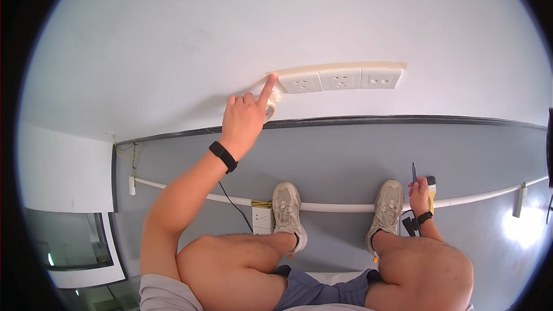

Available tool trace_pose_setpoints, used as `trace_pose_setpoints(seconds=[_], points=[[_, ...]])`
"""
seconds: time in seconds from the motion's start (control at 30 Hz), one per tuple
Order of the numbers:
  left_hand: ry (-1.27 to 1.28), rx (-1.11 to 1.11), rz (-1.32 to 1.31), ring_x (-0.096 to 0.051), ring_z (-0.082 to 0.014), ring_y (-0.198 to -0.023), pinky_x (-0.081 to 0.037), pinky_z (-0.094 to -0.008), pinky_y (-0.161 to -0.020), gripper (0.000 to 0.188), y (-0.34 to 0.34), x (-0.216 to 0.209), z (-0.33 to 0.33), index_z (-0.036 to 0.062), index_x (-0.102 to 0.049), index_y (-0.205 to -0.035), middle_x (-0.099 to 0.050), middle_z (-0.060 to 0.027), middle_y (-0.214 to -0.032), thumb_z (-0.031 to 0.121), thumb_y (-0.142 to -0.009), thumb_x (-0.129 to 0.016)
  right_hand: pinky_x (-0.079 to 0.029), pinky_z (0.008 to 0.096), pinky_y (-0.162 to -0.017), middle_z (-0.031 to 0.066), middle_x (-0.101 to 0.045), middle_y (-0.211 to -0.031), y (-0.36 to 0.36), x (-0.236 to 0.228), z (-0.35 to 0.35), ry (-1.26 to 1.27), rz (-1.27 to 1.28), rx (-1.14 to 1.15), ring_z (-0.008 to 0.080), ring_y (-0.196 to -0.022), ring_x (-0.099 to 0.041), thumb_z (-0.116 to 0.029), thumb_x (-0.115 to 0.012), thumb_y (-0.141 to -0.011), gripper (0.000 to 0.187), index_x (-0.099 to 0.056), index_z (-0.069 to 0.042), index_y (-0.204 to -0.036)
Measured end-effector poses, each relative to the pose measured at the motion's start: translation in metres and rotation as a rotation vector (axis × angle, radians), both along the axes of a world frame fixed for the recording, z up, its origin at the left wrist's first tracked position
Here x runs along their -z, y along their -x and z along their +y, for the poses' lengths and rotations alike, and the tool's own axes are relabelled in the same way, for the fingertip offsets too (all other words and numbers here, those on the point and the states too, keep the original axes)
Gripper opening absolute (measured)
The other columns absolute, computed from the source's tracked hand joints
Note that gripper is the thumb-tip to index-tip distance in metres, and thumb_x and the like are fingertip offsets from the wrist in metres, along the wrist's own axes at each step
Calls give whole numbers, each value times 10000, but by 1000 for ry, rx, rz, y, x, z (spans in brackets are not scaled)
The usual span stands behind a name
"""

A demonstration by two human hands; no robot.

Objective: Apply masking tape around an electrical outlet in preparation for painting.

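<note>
My left hand (245,116) reaches up to the wall, its index finger stretched out and pressing at the left end of a white socket panel (340,80). Its other fingers curl by a roll of cream masking tape (269,112), which is partly hidden behind the hand. A strip of the same tape (334,67) runs along the panel's upper edge. Low on the right, my right hand (420,194) is closed around a slim dark pointed tool (413,173). Next to its fingers is a paintbrush (431,191) with dark bristles and a yellow part; whether the hand touches it I cannot tell.
A black skirting strip (345,120) borders the wall above the grey floor. Across the floor runs a white pipe (334,208), near my shoes (286,210). A white power strip (262,219) with a black cable lies by the left shoe. A dark-framed window (72,242) is at left.
</note>
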State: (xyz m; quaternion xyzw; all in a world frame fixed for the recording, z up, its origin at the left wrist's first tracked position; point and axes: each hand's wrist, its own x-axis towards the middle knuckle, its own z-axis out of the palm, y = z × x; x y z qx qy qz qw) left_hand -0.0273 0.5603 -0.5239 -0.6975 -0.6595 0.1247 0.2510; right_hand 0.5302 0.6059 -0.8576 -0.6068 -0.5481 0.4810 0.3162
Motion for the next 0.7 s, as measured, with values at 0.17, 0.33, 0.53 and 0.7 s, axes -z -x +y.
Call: trace_pose_setpoints(seconds=[0.17, 0.33, 0.53, 0.7], points=[[87, -107, 29, -607, -258, -762, -443, -393, -824, 941, -6, 1, -1, 36, -152, -1741, -620, -90, -822, 18, -931, -630, -493, 296, -614, 59, -654, -927, 3, -4, -4, 39, -29, 46, 105, -694, -582, -43, -489, -1082, 152, -568, -17, -1209], [10, -37, -283, -627, -282, -745, -457, -407, -841, 869, -3, 10, -27, -75, -158, -1698, -673, -118, -889, 29, -979, -636, -546, 448, -760, 147, -701, -966, -1, 1, -6, -249, -278, -41, 307, -839, -692, -68, -570, -1039, 140, -597, -7, -1162], [39, -76, -804, -686, -396, -880, -511, -482, -799, 474, -44, 0, -46, -36, -381, -1503, -720, -205, -1024, 89, -1078, -550, -532, 507, -860, 197, -701, -1017, -7, 16, -4, -177, -451, -45, 415, -978, -675, -80, -664, -976, 159, -631, -8, -1113], [149, -1, -1248, -708, -414, -829, -531, -481, -723, 190, -66, 0, -54, 20, -456, -1260, -715, -207, -949, 124, -1117, -524, -518, 529, -914, 205, -681, -1044, 21, -8, -2, -420, -665, -42, 428, -1035, -649, -91, -719, -914, 234, -657, -19, -1129]])
